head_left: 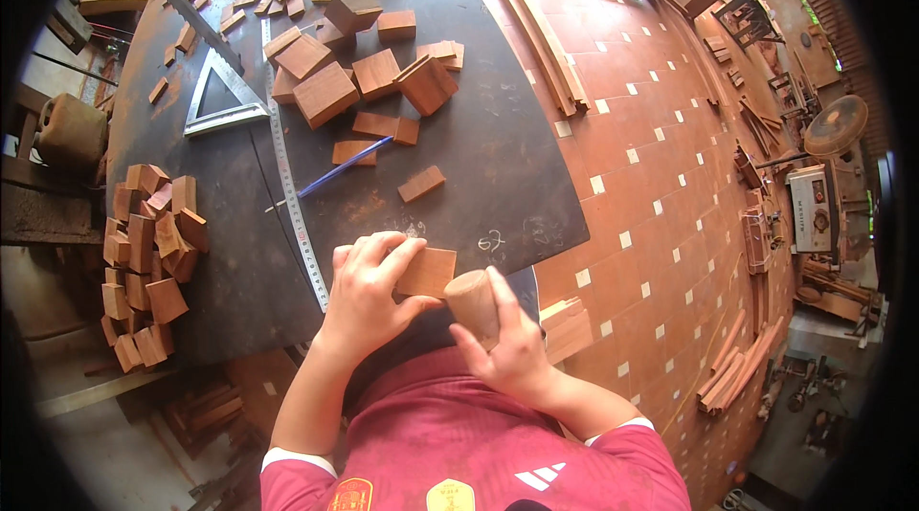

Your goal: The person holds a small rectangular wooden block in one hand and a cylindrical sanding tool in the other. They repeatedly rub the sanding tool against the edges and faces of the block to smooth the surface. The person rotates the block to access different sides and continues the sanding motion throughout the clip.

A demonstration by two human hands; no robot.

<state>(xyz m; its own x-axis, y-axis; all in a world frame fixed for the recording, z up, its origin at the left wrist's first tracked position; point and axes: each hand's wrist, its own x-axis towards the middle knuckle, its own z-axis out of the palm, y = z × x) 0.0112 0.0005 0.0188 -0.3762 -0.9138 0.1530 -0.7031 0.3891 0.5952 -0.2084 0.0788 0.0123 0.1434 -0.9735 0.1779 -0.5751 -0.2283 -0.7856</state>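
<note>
At the near edge of the dark table (498, 186), my left hand (369, 291) is closed on a small reddish-brown wooden block (428, 272), gripped between thumb and fingers. My right hand (512, 344) wraps round a light tan cylinder (472, 302); its top end is close to the block, and I cannot tell whether they touch. Just beyond lies a single wooden block (422, 184). Farther off, a blue pen (345, 166) rests across another block (355, 153), near a loose pile of larger blocks (325, 95).
A metal square (222, 101) lies beside a long measuring tape (287, 190) on the table. Many blocks are packed in a cluster (144, 257) at the left edge. Long boards (541, 37) lie on the tiled floor (632, 195) to the right, with a white box-shaped machine (812, 210) beyond.
</note>
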